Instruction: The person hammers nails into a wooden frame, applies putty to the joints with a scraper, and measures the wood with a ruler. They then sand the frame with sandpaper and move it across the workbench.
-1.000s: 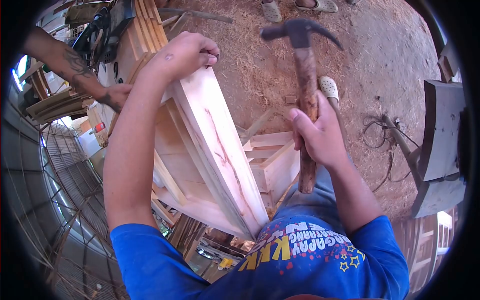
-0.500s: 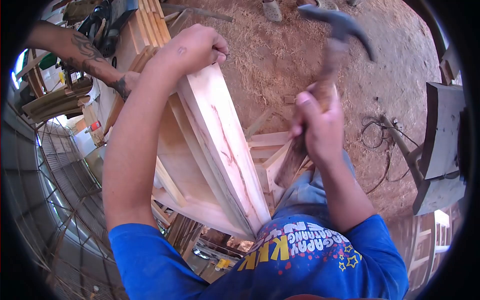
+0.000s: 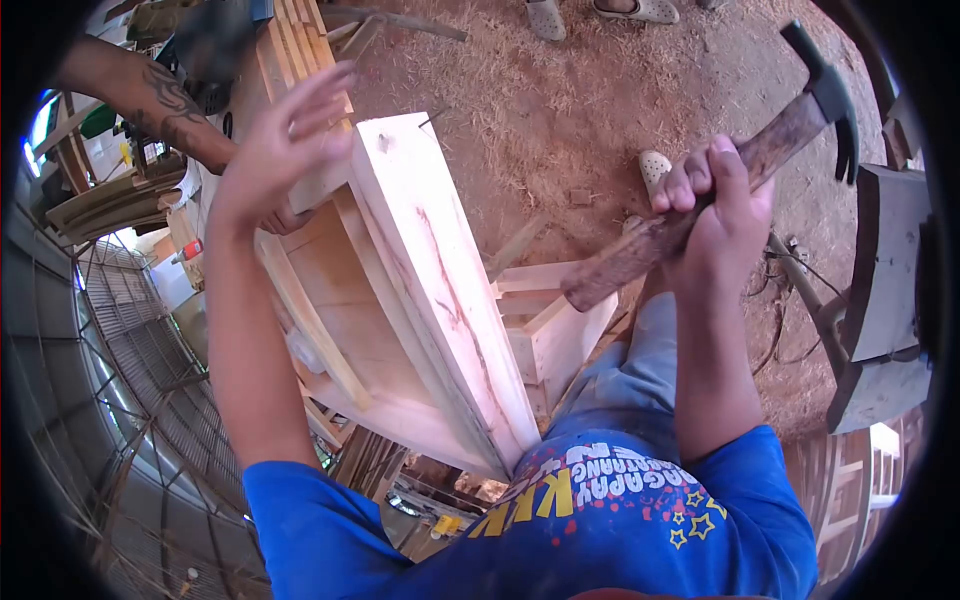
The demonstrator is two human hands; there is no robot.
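A claw hammer (image 3: pixel 775 145) is in my right hand (image 3: pixel 725 205), its fingers wrapped round the wooden handle and its head up at the right. My left hand (image 3: pixel 285 150), slightly blurred, is raised with fingers stretched out beside the upper end of a pale wooden frame (image 3: pixel 440 270). A thin nail (image 3: pixel 431 118) sticks out at a slant from the frame's top corner. The frame slopes down to my blue shirt. Behind my left wrist, a co-worker's hand (image 3: pixel 285 218) rests at the frame's panel.
The co-worker's tattooed forearm (image 3: pixel 150 100) reaches in from the upper left. Stacked wood strips (image 3: pixel 295 50) lie beyond the frame. A smaller wooden structure (image 3: pixel 560 340) stands near my legs. A dark wooden seat (image 3: pixel 885 260) is at the right. Clogs (image 3: pixel 545 18) show on the dirt floor.
My left hand has lifted off the frame's top corner and spread its fingers, uncovering the nail. My right hand has moved right with the hammer. The co-worker's hand is more visible.
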